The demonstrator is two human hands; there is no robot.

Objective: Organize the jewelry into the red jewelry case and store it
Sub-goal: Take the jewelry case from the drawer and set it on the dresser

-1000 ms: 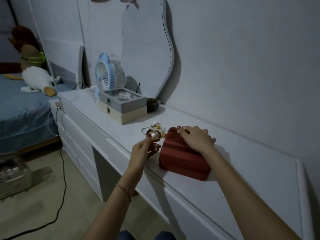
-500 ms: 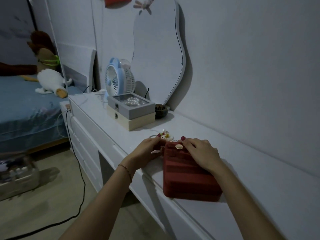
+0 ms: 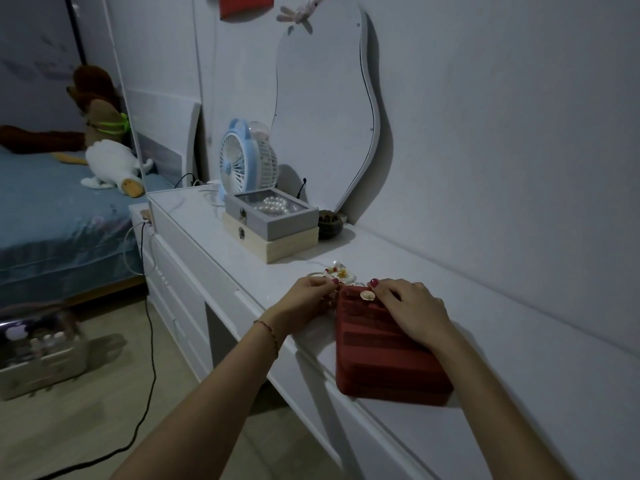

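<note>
The red jewelry case point(image 3: 381, 355) lies open on the white dresser top point(image 3: 502, 358), showing ribbed velvet slots. A small pearl-and-gold piece point(image 3: 367, 295) sits in its far slot. My right hand point(image 3: 412, 310) lies over the case's far right part, with its fingers curled at the far edge beside that piece. My left hand point(image 3: 308, 296) is at the case's far left corner and pinches a small piece of jewelry, mostly hidden by the fingers. A little pile of loose jewelry point(image 3: 337, 273) lies just beyond both hands.
Two stacked boxes point(image 3: 270, 226), the grey upper one holding pearls, stand farther along the dresser, with a blue desk fan point(image 3: 242, 161) behind them, a small dark bowl point(image 3: 329, 223) beside them and a wavy mirror point(image 3: 322, 109) on the wall. A black cable point(image 3: 149, 341) trails across the floor at left.
My left hand carried jewelry from the pile to the case's far left corner. A pearl piece now sits in the far slot. The view moved closer; my right hand stayed on the case.
</note>
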